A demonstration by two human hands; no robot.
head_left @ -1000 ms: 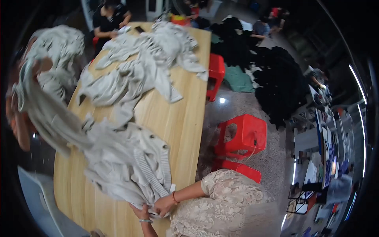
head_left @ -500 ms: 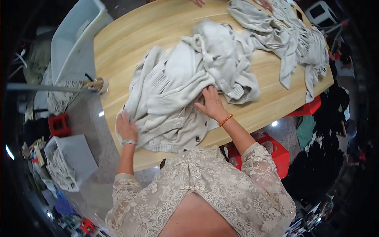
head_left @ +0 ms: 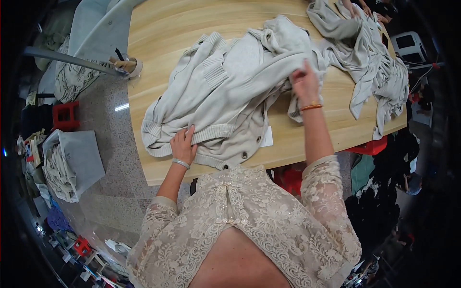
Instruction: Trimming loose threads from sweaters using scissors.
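A pale grey knitted cardigan (head_left: 225, 96) with dark buttons and ribbed edges lies in folds on the wooden table. My left hand (head_left: 184, 145) rests open on its ribbed hem, close to the near table edge, fingers laid along the fabric. Over the cardigan's right side is my right hand (head_left: 307, 87), thumb toward the cloth; motion smears its fingers, so a grip on the fabric cannot be made out. A sleeve runs diagonally across the garment toward this hand. A white slip of paper (head_left: 267, 138) shows beside the buttoned edge.
More grey knitwear (head_left: 357, 62) is heaped at the table's far right, with another person's hand (head_left: 349, 8) on it. A tool cup (head_left: 130, 67) sits at the left edge of the table (head_left: 158, 38). Left stand a white bin (head_left: 86, 161) of knitwear and a red stool (head_left: 66, 116).
My right hand has moved right and away from me across the cardigan, and the sleeve now lies straighter. My left hand has shifted right along the hem. More of the buttoned edge and paper shows.
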